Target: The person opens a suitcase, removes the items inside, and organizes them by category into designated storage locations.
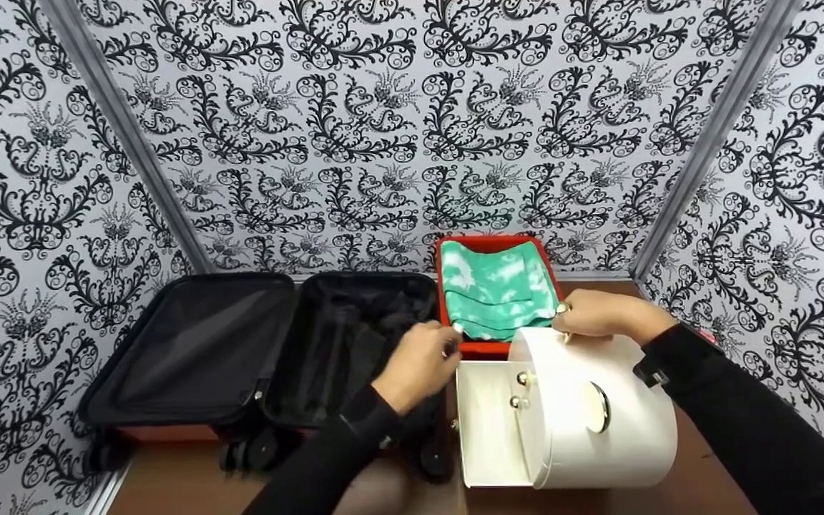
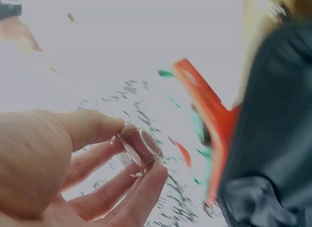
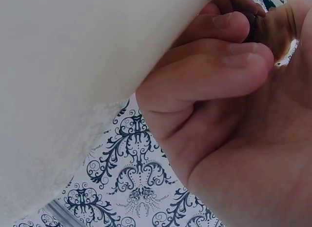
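My left hand (image 1: 423,361) pinches a small clear plastic piece with ridged edges (image 2: 139,149) between thumb and fingers; its exact kind cannot be made out. It hovers between the black suitcase and a white box (image 1: 616,429) with a curved shell, metal knobs and a round metal-rimmed plate. At the box's top edge, my right hand (image 1: 609,315) has its fingers curled around a shiny metal handle (image 3: 280,29). On its left side the box shows an open cream-coloured compartment (image 1: 491,429).
An open black suitcase (image 1: 190,343) lies to the left, its second half (image 1: 326,357) beside the box. Behind the box, a red tray (image 1: 483,349) holds folded green-and-white cloth (image 1: 501,286). Patterned walls (image 1: 383,107) enclose the brown tabletop (image 1: 176,479).
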{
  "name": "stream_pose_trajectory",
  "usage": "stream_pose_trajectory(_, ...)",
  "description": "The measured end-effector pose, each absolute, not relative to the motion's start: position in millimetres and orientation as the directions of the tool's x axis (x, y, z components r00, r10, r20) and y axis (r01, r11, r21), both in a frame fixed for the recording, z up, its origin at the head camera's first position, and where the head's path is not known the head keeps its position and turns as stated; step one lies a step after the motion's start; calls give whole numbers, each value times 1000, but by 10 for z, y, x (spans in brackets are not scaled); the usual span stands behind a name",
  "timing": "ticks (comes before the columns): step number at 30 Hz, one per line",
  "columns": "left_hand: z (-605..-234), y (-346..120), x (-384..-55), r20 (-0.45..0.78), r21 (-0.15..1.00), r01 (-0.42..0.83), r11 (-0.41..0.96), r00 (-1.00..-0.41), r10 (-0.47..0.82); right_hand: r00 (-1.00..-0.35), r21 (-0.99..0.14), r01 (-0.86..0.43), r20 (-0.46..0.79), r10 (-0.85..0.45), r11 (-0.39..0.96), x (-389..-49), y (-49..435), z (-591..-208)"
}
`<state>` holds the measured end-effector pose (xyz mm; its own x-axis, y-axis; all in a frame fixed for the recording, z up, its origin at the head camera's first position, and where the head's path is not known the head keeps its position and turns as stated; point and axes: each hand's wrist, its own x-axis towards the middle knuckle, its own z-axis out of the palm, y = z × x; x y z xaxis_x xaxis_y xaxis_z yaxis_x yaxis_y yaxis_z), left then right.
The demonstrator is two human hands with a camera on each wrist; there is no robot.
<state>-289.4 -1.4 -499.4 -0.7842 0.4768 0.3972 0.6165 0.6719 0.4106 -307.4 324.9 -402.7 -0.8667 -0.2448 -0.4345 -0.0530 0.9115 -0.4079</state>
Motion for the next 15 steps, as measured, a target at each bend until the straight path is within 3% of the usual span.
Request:
stream_pose_trajectory(9,-5266,380,-2491,427,296,722,625,-685,590,-864,-412,-52,-438,-248,910,-3075,3274,-4045)
stream_pose_trajectory(15,-5546,521,-2306,406,250,695,675,-708,578,-864,-417,-67,-430,-262,906,-3087,3265,-4040)
